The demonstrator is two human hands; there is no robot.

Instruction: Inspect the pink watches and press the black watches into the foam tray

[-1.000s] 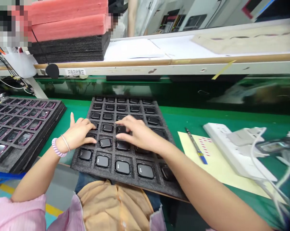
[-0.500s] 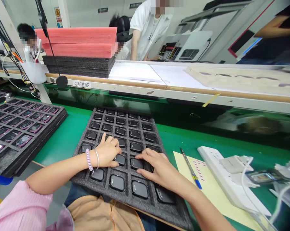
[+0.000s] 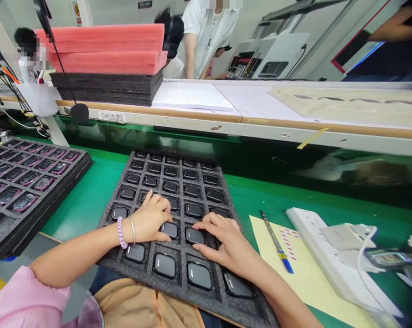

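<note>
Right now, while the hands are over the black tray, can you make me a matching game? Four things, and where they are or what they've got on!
Things:
1. left hand
2. pen
3. right hand
4. pink foam

Clues:
A. on the yellow paper
B. over the black tray, with no band on the wrist
C. on top of the dark foam
D. over the black tray, with two bands on the wrist

Right pairs: 1-D, 2-A, 3-B, 4-C
</note>
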